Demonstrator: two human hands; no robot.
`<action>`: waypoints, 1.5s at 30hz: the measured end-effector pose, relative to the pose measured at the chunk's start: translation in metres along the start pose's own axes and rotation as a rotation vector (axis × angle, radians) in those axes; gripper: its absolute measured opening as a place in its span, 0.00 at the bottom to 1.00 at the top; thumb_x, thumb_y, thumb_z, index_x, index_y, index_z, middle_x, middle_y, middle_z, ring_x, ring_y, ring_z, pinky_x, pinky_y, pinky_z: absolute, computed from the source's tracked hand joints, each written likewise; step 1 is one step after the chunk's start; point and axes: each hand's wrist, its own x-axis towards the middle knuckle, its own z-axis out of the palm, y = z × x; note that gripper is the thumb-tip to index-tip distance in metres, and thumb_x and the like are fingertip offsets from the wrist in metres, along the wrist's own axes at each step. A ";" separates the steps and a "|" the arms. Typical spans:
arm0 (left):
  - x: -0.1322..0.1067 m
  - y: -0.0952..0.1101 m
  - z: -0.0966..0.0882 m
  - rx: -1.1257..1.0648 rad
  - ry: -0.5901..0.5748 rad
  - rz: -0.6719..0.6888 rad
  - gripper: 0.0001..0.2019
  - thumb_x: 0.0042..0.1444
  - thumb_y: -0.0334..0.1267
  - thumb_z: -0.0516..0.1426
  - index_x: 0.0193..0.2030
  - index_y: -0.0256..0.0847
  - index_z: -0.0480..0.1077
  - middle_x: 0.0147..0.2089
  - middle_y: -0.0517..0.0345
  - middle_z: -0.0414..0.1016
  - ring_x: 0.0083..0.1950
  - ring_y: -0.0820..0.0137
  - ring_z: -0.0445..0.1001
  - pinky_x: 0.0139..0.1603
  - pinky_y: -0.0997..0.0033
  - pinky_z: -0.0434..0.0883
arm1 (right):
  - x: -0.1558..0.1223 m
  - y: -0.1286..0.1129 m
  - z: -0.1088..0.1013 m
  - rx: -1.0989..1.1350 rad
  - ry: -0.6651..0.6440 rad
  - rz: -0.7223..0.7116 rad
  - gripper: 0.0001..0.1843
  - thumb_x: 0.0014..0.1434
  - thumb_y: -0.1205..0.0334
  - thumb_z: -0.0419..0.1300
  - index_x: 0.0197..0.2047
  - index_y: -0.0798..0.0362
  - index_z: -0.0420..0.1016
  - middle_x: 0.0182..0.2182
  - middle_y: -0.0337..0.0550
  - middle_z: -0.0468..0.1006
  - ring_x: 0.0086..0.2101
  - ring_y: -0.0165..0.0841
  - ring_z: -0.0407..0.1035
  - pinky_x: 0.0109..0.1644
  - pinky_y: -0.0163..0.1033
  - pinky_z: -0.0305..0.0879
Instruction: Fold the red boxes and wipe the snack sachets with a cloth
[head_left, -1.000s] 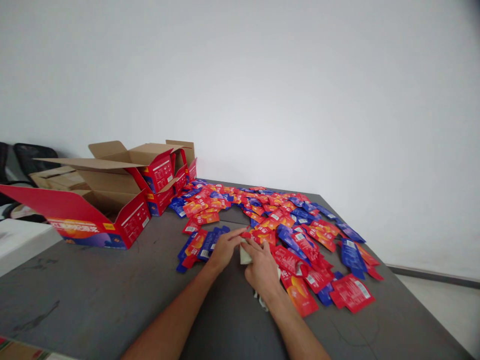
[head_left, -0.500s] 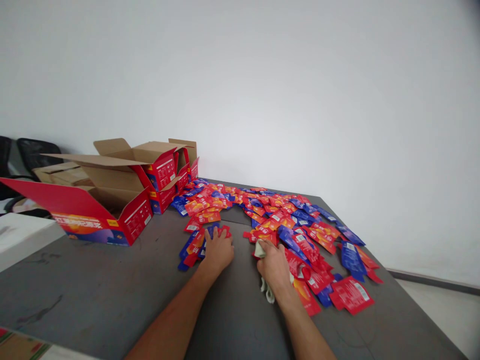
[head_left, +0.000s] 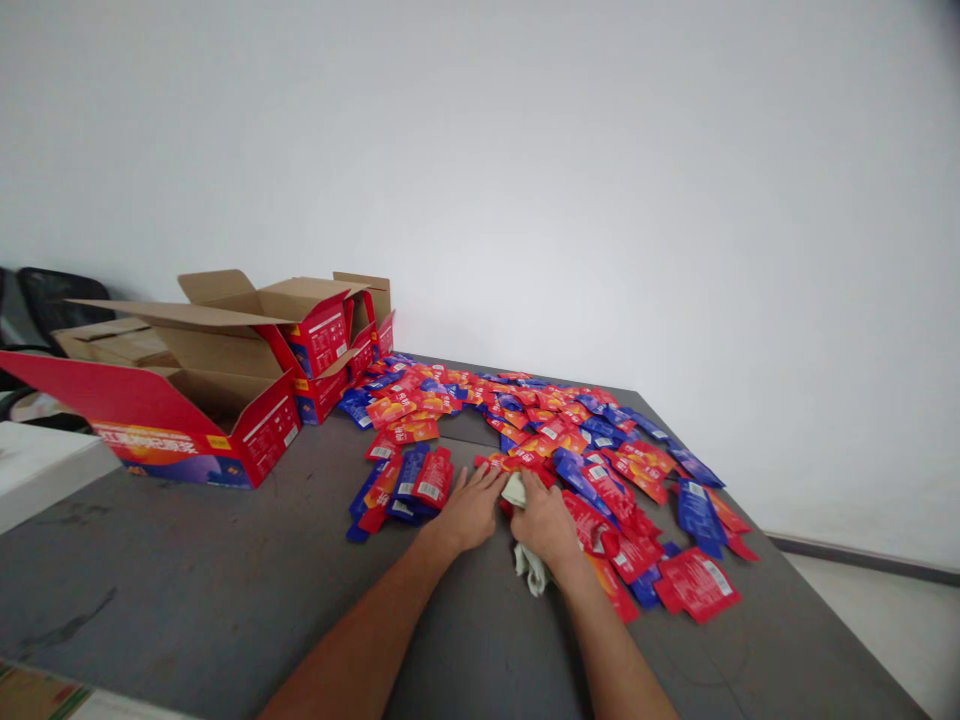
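My right hand (head_left: 544, 520) is closed on a pale, crumpled cloth (head_left: 531, 568), which hangs out below its fingers. Close beside it, my left hand (head_left: 474, 512) reaches forward with fingers stretched out, their tips at the edge of a red packet (head_left: 525, 460); I cannot tell if they press on it. To the left of that hand lies a small group of flat packets, among them a red one with a white label (head_left: 433, 480) and a blue one (head_left: 409, 478). More red and blue packets (head_left: 615, 490) spread out to the right of my right hand.
A loose heap of packets (head_left: 555, 405) covers the far part of the grey table (head_left: 225, 590). Open red cardboard boxes (head_left: 266, 430) stand at the left, some stacked behind. A white box-like object (head_left: 52, 460) sits at the left edge, with a black chair (head_left: 60, 295) beyond.
My left hand has moved right, off the small group of packets, to beside my right hand. That group now shows uncovered. My right hand still holds the cloth.
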 end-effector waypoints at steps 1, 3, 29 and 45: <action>-0.001 0.002 -0.001 0.045 -0.037 -0.026 0.38 0.54 0.29 0.49 0.74 0.42 0.49 0.75 0.48 0.50 0.76 0.55 0.44 0.71 0.39 0.42 | 0.000 -0.002 -0.002 0.000 -0.041 0.004 0.33 0.53 0.69 0.56 0.64 0.57 0.66 0.56 0.55 0.75 0.52 0.45 0.70 0.56 0.44 0.60; -0.002 0.006 -0.007 0.104 -0.047 -0.068 0.35 0.56 0.31 0.48 0.72 0.41 0.52 0.75 0.46 0.51 0.75 0.55 0.47 0.70 0.39 0.46 | -0.001 -0.004 -0.006 0.033 -0.092 0.022 0.34 0.52 0.68 0.58 0.64 0.55 0.66 0.54 0.53 0.77 0.52 0.44 0.70 0.57 0.42 0.60; 0.002 0.003 -0.014 0.128 0.303 -0.210 0.17 0.66 0.44 0.47 0.36 0.40 0.74 0.43 0.47 0.77 0.49 0.60 0.71 0.55 0.58 0.63 | -0.004 -0.016 -0.017 0.511 -0.148 0.009 0.14 0.53 0.68 0.55 0.40 0.50 0.78 0.35 0.40 0.82 0.37 0.33 0.75 0.41 0.33 0.64; -0.005 0.019 -0.006 0.094 0.221 -0.150 0.17 0.53 0.38 0.56 0.50 0.43 0.70 0.53 0.45 0.73 0.59 0.56 0.68 0.62 0.57 0.62 | -0.002 -0.016 -0.018 0.445 0.070 0.176 0.17 0.59 0.60 0.54 0.49 0.48 0.77 0.40 0.44 0.83 0.42 0.37 0.77 0.44 0.35 0.66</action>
